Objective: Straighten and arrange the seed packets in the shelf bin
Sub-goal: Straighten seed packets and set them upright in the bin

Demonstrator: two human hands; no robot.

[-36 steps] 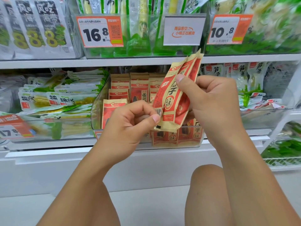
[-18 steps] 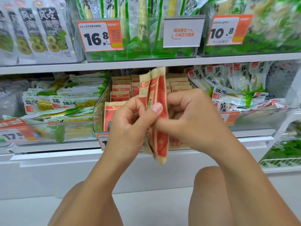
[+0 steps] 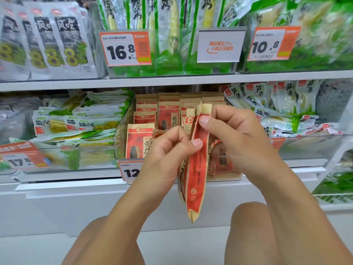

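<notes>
Holding seed packets (image 3: pixel 196 169) before stocked bin (image 3: pixel 122 134).

The shelf bin (image 3: pixel 122 142) is sitting on the middle shelf, with seed packets (image 3: pixel 142 142) standing in rows inside it. In front of the bin, the left hand (image 3: pixel 164 159) and right hand (image 3: pixel 238 138) are pinching a held bunch of packets (image 3: pixel 196 178) between them. Bamboo-shoot packs (image 3: pixel 80 123) are lying left of the bin, and more (image 3: pixel 282 104) are lying right of it.
</notes>
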